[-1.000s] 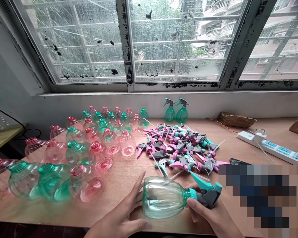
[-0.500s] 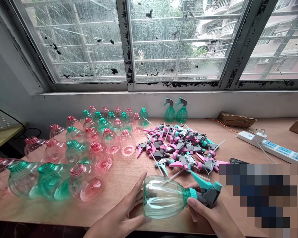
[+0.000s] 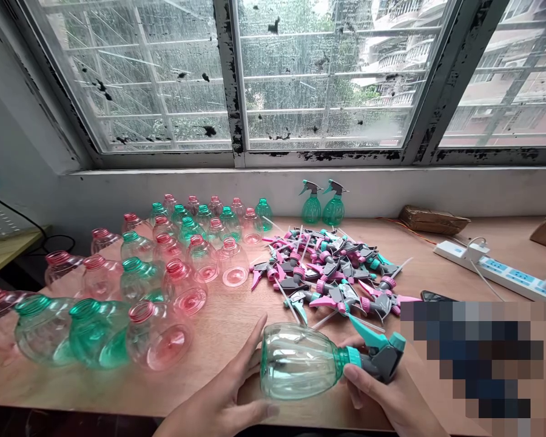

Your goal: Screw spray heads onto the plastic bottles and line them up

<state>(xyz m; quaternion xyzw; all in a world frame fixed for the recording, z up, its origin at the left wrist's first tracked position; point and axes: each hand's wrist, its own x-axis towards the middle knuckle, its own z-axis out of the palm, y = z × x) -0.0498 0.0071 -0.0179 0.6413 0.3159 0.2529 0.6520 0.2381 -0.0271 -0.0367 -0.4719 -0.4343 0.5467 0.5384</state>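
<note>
On the left of the wooden table point(image 3: 218, 328) stands a crowd of open pink and green bottles point(image 3: 164, 267), running from the near edge back toward the wall under the window point(image 3: 327, 79). Just right of them, at the near edge, the left hand point(image 3: 222, 397) cups the base of a clear green bottle point(image 3: 300, 362), fingers spread along its far side and thumb under it. The bottle lies on its side, held just above the tabletop, neck pointing right. A teal and grey trigger head point(image 3: 383, 352) sits on that neck. The right hand point(image 3: 394, 397) wraps it from below, thumb pressed near the teal collar, fingers closed around the grey body. Farther back, a loose pile of trigger heads point(image 3: 332, 273) in pink, teal and grey lies mid-table, and beyond it two capped green bottles point(image 3: 322, 205) stand upright by the wall. Right of the pile lies a dark phone point(image 3: 437, 297), partly hidden, and at the far right a white power strip point(image 3: 500, 271).
</note>
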